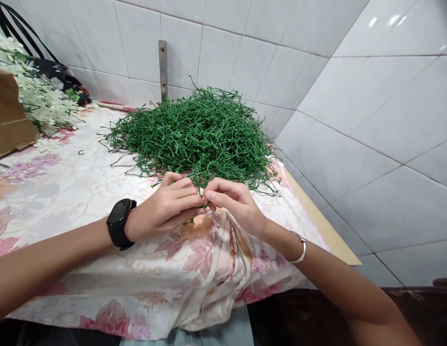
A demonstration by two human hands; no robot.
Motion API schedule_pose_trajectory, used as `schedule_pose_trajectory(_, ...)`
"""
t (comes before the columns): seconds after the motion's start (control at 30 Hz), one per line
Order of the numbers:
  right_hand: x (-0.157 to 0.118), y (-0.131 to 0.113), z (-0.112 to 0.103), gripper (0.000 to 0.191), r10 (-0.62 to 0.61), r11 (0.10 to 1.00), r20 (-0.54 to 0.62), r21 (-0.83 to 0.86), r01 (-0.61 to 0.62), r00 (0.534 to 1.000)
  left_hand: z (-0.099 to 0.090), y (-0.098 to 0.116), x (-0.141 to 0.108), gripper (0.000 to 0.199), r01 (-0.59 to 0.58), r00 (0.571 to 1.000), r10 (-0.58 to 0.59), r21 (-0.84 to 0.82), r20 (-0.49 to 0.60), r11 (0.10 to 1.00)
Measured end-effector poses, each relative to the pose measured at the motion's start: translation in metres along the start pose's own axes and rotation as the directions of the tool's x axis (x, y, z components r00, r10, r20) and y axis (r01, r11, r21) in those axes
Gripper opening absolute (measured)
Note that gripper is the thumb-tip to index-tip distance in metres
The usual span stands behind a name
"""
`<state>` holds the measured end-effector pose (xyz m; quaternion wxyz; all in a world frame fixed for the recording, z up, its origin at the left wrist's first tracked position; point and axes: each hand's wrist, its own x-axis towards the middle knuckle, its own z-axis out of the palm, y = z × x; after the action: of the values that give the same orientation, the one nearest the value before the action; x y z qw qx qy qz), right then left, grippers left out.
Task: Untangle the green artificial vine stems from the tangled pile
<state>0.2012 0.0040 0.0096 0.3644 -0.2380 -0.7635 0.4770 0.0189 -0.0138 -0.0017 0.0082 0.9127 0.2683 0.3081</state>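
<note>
A large tangled pile of green plastic stems [201, 132] lies on the flowered cloth near the tiled wall. Just in front of it, my left hand [169, 204], with a black band on its wrist, has its fingers closed round a thin green stem. My right hand [237, 204] meets it fingertip to fingertip and pinches the green tip of a stem [206, 205] between thumb and forefinger. Another bit of green shows under my left fingers. Most of what lies inside my left hand is hidden.
White artificial flowers [39, 91] are heaped at the back left, beside brown cardboard [10, 115] and a dark patterned bag [61, 77]. The flowered cloth [82, 187] hangs in folds over the front edge. A metal strip [163, 69] stands against the wall.
</note>
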Motion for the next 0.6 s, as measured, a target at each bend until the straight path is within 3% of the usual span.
schedule_pose_trajectory(0.17,-0.0011,-0.0022,-0.0004,0.017,-0.063,0.996,0.043,-0.055,0.065,0.997,0.0008,0.0019,-0.0012,0.012,-0.021,1.000,0.021,-0.024,0.012,0.999)
schedule_pose_trajectory(0.27,-0.0007,-0.0019,0.0000,0.020,-0.036,0.996,0.072,-0.083,0.042,0.997,0.0029,0.0008,-0.0024,0.014,-0.018,1.000,0.019,-0.059,0.015,0.998)
schedule_pose_trajectory(0.47,0.0015,-0.0012,0.0003,0.020,-0.012,0.996,-0.020,-0.089,0.010,1.000,0.0037,-0.0001,-0.0018,0.012,0.046,0.999,-0.047,-0.072,-0.020,0.996)
schedule_pose_trajectory(0.6,0.0008,-0.0002,-0.0009,0.022,0.016,0.999,0.025,-0.048,-0.015,1.000,0.0034,0.0021,-0.0027,0.013,0.013,1.000,-0.012,-0.044,0.027,0.999)
